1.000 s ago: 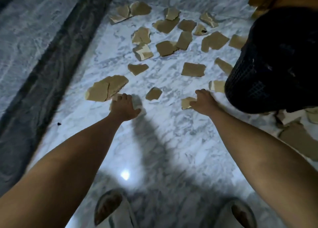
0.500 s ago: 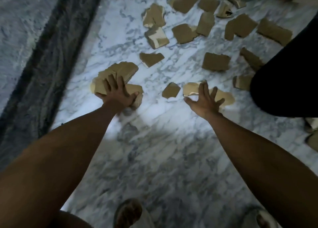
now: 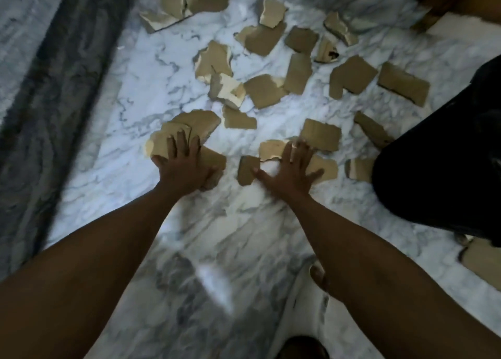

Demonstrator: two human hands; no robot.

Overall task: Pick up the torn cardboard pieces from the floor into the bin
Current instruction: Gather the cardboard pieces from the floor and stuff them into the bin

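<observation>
Both arms reached forward and down, palms toward the marble floor (image 3: 127, 96). The left hand (image 3: 182, 166) lay flat on a stack of cardboard pieces (image 3: 189, 127), fingers (image 3: 172, 148) straight and slightly spread. The right hand (image 3: 288, 169) pressed on another piece (image 3: 272, 148), fingers splayed wide, thumb toward nine o'clock. More torn pieces (image 3: 301, 73) were scattered toward twelve o'clock. The black bin (image 3: 444, 169) stood at three o'clock.

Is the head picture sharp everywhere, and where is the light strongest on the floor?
Head view: the marble floor is brightest around the cardboard pieces; the lower part is dim and smeared by motion blur; the left hand and right hand are slightly soft; the black bin shows no detail.
</observation>
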